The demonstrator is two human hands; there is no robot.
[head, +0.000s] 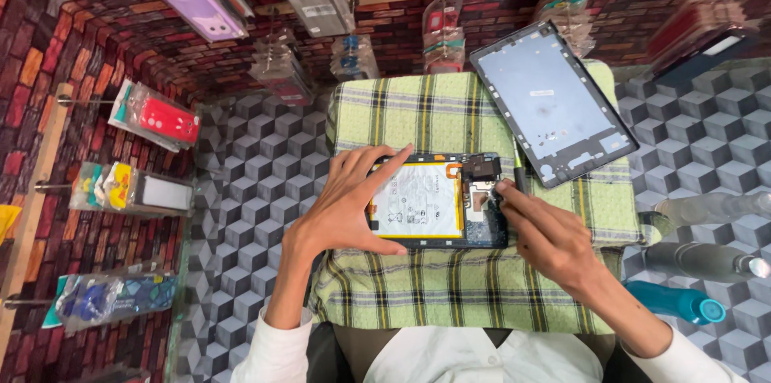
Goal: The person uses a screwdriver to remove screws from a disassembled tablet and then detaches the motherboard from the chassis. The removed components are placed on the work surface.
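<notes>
Left hand [341, 210] spreads wide, steadying the opened tablet [438, 200] on the checked cloth [450, 287] over the desk; right hand [546, 234] pinches at its top corner, the tool hidden. It looks thin and fragile: better held by the edges. Its back cover [550, 106] lies just beyond.

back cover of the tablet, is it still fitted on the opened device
No, the grey back cover lies apart on the checked cloth, beyond the opened tablet.
</notes>
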